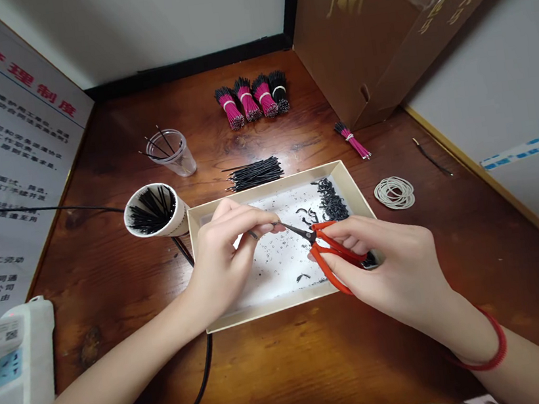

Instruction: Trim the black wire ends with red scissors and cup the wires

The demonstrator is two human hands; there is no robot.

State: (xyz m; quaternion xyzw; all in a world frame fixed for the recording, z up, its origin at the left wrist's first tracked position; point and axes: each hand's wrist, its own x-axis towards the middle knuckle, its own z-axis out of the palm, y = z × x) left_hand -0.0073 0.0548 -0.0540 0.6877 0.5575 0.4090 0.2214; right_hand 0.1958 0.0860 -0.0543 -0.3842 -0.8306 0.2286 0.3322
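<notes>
- Left hand (220, 261), lower centre-left of the frame: grip pinched shut, thumb against forefinger, on a short dark wire (254, 234); the piece is small and partly hidden.
- Right hand (382, 266), lower centre-right: grip closed around the finger loops of red-handled scissors (329, 254), steel blades (298, 231) nearly shut, tips just beside the left fingertips.
- Both hands sit over a cream cardboard tray (268, 192) lined with white paper (277, 260), at the centre of the frame. Black clippings (331, 200) are heaped in its upper right corner, with specks scattered across the paper.
- Upper centre of the wooden bench (292, 371): four pink-sleeved wire bundles (248, 99) stand in a row; a loose black wire bundle (253, 174) lies below them.
- Left of the tray: white tube (156, 210) packed with black wires, lying tilted; clear plastic cup (174, 153) holding a few wires, behind it.
- Right side: small pink bundle (351, 139), white rubber bands (394, 193), single wire (432, 157), cardboard box (352, 39).
- Writing: wall poster (9, 150), upper left, red Chinese heading ending 管理制度, body text mentioning 劳动合同. White device (12, 362), lower left, carries a QR label.
- Red bracelet (487, 345) on right wrist.
</notes>
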